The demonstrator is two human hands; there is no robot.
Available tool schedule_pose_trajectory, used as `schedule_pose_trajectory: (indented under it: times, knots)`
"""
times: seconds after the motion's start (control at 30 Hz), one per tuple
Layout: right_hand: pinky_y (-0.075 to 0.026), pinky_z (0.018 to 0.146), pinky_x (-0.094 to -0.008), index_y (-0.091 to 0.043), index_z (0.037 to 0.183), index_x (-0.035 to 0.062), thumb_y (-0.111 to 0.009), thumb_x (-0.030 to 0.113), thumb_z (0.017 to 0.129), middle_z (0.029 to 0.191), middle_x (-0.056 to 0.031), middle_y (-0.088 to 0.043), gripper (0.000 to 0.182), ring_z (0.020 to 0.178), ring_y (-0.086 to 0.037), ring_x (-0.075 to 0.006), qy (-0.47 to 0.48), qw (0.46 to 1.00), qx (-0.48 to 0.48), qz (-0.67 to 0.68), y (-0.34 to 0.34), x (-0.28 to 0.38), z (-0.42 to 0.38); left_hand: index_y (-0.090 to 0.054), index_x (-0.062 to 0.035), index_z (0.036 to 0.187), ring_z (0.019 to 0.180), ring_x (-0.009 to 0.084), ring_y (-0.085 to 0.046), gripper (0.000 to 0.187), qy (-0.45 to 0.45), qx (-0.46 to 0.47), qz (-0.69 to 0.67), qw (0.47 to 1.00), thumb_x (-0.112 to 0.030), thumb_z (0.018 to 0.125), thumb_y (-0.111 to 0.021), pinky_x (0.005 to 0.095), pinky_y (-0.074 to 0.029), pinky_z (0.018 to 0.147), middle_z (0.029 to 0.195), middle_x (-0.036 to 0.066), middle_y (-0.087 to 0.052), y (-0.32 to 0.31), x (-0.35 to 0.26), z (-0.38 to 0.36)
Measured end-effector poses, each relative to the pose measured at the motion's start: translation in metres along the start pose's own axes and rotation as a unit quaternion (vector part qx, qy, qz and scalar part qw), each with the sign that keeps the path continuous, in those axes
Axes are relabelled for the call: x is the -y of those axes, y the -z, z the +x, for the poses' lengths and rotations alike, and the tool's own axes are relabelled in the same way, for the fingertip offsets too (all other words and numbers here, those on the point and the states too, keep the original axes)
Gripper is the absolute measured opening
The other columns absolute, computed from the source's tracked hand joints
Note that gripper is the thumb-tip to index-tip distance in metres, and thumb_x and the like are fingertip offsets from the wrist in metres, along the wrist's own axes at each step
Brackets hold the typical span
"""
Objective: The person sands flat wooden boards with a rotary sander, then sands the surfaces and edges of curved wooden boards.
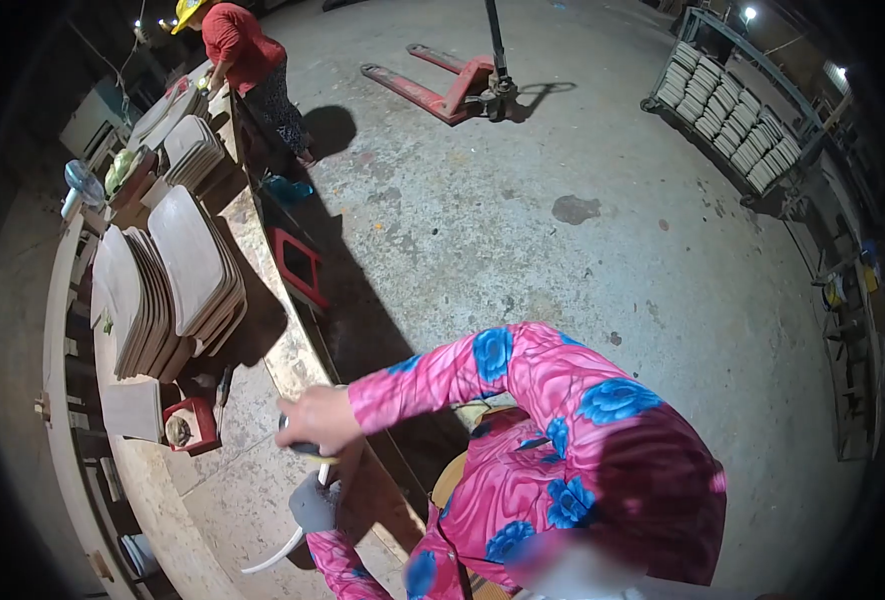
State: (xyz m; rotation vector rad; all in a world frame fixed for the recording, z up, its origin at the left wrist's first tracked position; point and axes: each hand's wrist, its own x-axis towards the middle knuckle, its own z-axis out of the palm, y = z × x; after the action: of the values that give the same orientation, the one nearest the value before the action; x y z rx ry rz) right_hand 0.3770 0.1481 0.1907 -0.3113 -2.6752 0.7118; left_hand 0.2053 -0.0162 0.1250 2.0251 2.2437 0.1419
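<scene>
My right hand [325,418], bare and slightly blurred, is closed around a dark tool [303,447] with a yellowish edge. Its exact kind cannot be made out. Just below it, my left hand [315,503], in a grey glove, is closed on a thin, curved white strip [281,552]. One end of the strip rises from the glove toward the dark tool, and the other bends down over the worktable [233,500]. The fingers of the gloved hand are partly hidden.
Stacks of curved wooden panels [195,262] stand on the table near a red box [193,425]. A red stool [298,266] is beside the table. Further off are a person in red [235,45], a pallet jack [453,95] and a loaded rack [728,115].
</scene>
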Motion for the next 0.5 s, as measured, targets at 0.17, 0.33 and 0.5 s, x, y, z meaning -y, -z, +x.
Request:
schedule_pose_trajectory:
  times: [0.17,0.33,0.5]
  knots:
    - [-0.052,0.07,-0.0451,-0.059,0.11,0.0226,-0.074,0.028,0.061,0.104,-0.0196,-0.052,0.051,0.083,-0.063,-0.0367,-0.055,0.996,0.062,0.014,0.018,-0.02,0.015,-0.068,-0.0128,0.082,0.064,0.0348,-0.062,0.021,0.021,0.002,0.011,1.0,-0.028,0.067,-0.073,0.0436,-0.049,0.058,0.071,0.015,-0.064,0.0,-0.007,-0.004]
    - [-0.046,0.082,-0.0302,-0.05,0.12,0.0085,-0.075,0.024,0.067,0.106,-0.0094,-0.056,0.06,0.098,-0.055,-0.0182,-0.147,0.896,0.128,0.399,-0.007,-0.162,0.002,-0.069,-0.0131,0.084,0.065,0.034,-0.063,0.024,0.044,0.023,0.01,0.999,-0.03,0.068,-0.074,0.0423,-0.049,0.059,0.071,0.015,-0.064,0.004,-0.011,0.0]
    - [-0.038,0.1,-0.0301,-0.051,0.128,0.012,-0.072,0.032,0.073,0.129,-0.0097,-0.041,0.062,0.12,-0.044,-0.019,-0.296,0.81,0.077,0.5,-0.059,-0.184,-0.073,-0.07,-0.0152,0.086,0.065,0.0335,-0.062,0.023,0.052,0.012,-0.045,0.998,-0.034,0.072,-0.073,0.0418,-0.048,0.059,0.07,0.013,-0.063,0.01,-0.014,-0.006]
